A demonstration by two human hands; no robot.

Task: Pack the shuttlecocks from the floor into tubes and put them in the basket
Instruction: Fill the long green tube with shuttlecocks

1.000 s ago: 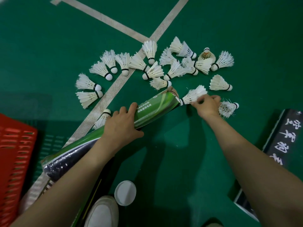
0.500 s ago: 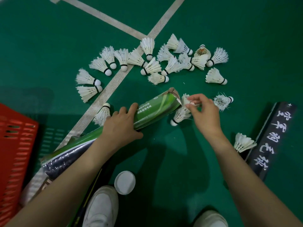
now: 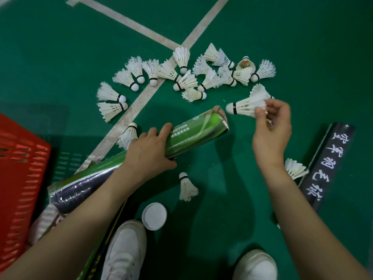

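We count one shuttlecock (image 3: 244, 107) off the floor: our right hand (image 3: 271, 136) pinches its feather skirt between thumb and fingertips, with the cork pointing to nine o'clock. The cork hangs just beside the torn open mouth of one green tube (image 3: 193, 134) and does not touch it.

Our left hand (image 3: 149, 152) grips that tube at mid-length, fingers curled over the top and thumb beneath. The tube lies tilted, its mouth aimed towards two o'clock.

At twelve o'clock from the mouth lies a cluster of shuttlecocks (image 3: 187, 80) on the green floor (image 3: 60, 47). We make it about eighteen, but overlapping feathers keep the count from being exact. One of them has a brownish skirt (image 3: 245, 63).

Three more lie apart:
- One (image 3: 129, 135) is just beside our left fingers at ten o'clock.
- One (image 3: 187, 187) is at five o'clock from the left hand.
- One (image 3: 295, 168) touches a black tube with white characters (image 3: 327, 164), at four o'clock from the right hand.

A second dark tube (image 3: 74, 194) lies against the green one's lower end, so we see three tubes in all.

One red basket (image 3: 22, 168) stands at the nine o'clock edge. One white lid (image 3: 154, 216) lies at six o'clock, between two white shoes (image 3: 125, 251).
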